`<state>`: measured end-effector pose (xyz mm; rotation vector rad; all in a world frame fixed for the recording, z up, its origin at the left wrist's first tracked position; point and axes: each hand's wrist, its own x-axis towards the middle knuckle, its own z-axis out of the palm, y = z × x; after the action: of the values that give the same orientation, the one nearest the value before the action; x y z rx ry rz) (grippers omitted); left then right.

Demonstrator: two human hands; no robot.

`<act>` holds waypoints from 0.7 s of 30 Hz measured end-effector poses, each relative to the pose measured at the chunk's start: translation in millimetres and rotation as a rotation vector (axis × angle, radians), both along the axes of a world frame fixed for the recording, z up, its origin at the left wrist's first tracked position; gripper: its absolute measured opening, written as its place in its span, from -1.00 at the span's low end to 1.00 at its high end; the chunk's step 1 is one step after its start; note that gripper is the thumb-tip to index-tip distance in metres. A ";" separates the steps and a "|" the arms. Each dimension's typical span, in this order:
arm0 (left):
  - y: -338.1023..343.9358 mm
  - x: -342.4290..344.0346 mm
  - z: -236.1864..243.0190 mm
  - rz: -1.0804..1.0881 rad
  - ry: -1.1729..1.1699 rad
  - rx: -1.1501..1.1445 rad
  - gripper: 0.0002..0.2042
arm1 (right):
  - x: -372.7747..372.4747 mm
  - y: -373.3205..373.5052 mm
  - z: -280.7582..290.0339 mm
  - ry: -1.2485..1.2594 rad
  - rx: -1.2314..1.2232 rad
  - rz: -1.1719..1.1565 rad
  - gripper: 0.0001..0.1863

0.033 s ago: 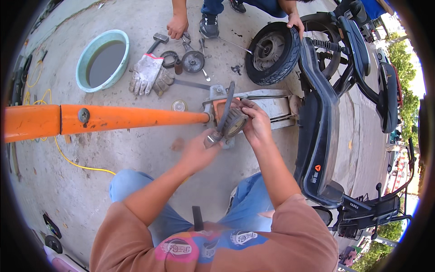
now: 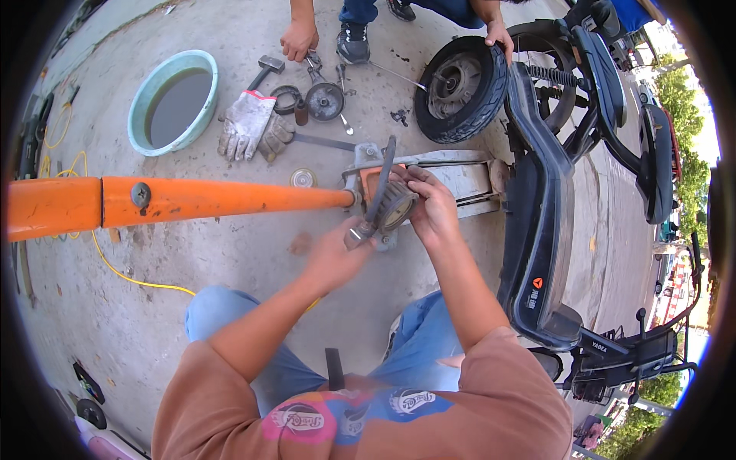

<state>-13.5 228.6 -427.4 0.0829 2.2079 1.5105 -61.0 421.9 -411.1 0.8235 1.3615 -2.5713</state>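
Observation:
Both my hands hold a tire inflator with a round dial gauge (image 2: 397,210) over the head of a floor jack. My left hand (image 2: 336,253) is closed around its metal handle end, the grip partly hidden by the fingers. A short black hose (image 2: 382,180) loops up from the inflator. My right hand (image 2: 437,207) has its thumb and fingers closed at the gauge's right side. Beneath lie the floor jack's metal body (image 2: 452,172) and its long orange handle (image 2: 230,199), which reaches off to the left.
An electric scooter (image 2: 529,230) lies on its side at right. Across from me, a person's hand (image 2: 300,40) touches a round metal part (image 2: 325,102); their other hand holds a wheel (image 2: 460,88). A hammer (image 2: 266,70), gloves (image 2: 247,126) and water basin (image 2: 138,115) stand left.
The other person's hand and the round metal part under it have shifted very slightly. My hands and the tire inflator stay in place.

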 end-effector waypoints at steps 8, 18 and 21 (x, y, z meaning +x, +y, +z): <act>-4.6 -3.8 13.3 -0.010 -0.087 -0.025 -0.57 | 0.7 -4.6 2.6 -0.025 0.020 0.011 -0.67; -4.6 -4.1 16.3 -0.024 -0.109 -0.022 -0.58 | 0.8 -8.4 7.8 -0.051 0.020 0.001 -0.69; -4.0 -4.2 15.2 -0.032 -0.094 -0.006 -0.58 | 1.4 -7.9 7.0 -0.054 0.032 0.001 -0.69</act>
<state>-17.7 224.5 -412.2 0.0443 2.1272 1.4605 -59.6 414.0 -404.1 0.8913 1.3910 -2.5132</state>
